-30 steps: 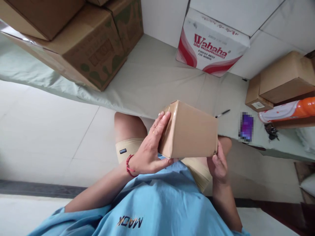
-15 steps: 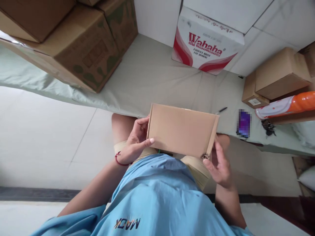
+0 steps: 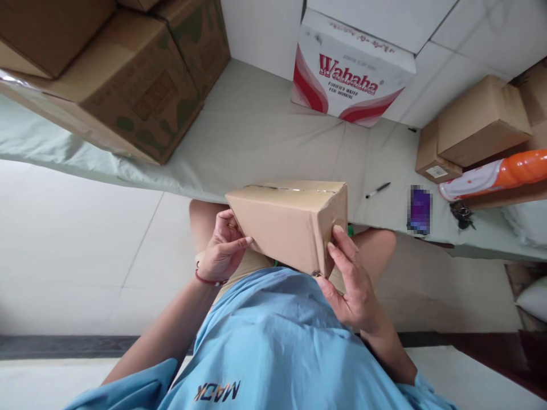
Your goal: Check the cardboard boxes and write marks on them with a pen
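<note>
The small cardboard box (image 3: 286, 228) is up off the lap, held just short of the near edge of the desk (image 3: 265, 136), its taped seam facing up and away. Left hand (image 3: 220, 250), the one with the red cord at the wrist, is curled around the box's left end, fingers tucked against the underside, thumb lying along the near face. Right hand (image 3: 350, 285) clasps the right end, fingers (image 3: 342, 250) spread up the side panel near the corner. So both hands are closed on the box, 1 at each end.

On the desk's pale cloth, a black pen (image 3: 378, 190) lies just beyond the box's right corner. Further back stands a white-and-red Wahaha carton (image 3: 348, 74) against the wall. Big brown cartons (image 3: 128, 85) are stacked at the left. Over on the right: 2 smaller brown boxes (image 3: 478, 122), an orange-and-white bottle (image 3: 496, 173) lying on its side, and a set of keys (image 3: 461, 213) beside it.
</note>
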The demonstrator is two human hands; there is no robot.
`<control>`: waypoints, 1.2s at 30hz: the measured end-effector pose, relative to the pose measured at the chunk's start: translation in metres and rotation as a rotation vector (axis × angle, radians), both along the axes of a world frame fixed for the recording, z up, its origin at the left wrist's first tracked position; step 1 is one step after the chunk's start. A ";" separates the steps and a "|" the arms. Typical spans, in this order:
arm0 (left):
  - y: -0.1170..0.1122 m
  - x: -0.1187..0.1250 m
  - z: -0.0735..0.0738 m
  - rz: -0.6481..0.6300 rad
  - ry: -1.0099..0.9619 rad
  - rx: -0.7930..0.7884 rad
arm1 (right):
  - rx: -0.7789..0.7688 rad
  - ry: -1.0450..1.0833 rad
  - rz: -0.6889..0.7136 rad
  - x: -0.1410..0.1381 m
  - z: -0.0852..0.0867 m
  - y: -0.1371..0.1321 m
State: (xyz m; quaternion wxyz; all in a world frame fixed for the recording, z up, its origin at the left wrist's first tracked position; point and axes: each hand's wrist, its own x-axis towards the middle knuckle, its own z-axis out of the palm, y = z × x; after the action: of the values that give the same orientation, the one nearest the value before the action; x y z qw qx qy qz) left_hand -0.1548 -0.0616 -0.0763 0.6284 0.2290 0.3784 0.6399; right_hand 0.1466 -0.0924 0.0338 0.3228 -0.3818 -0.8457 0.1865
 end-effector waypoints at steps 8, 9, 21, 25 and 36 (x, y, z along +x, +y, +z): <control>-0.003 0.022 0.019 0.143 0.266 0.348 | -0.489 0.653 -0.196 0.036 -0.055 -0.018; -0.004 0.026 0.023 0.142 0.303 0.406 | -0.515 0.737 -0.233 0.040 -0.061 -0.019; -0.017 0.058 0.070 -0.255 0.700 0.892 | -0.478 1.031 -0.487 0.076 -0.080 0.006; -0.023 0.058 0.056 -0.166 0.586 0.670 | -0.332 0.786 -0.387 0.087 -0.088 0.005; 0.037 0.017 0.049 -0.096 0.339 0.276 | -0.354 0.377 -0.112 0.050 -0.022 0.011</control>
State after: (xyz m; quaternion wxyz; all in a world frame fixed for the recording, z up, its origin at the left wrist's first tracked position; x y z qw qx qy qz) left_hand -0.1382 -0.0245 -0.0276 0.5484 0.4349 0.3763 0.6070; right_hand 0.1964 -0.0817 0.0117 0.4125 -0.4373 -0.7024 0.3812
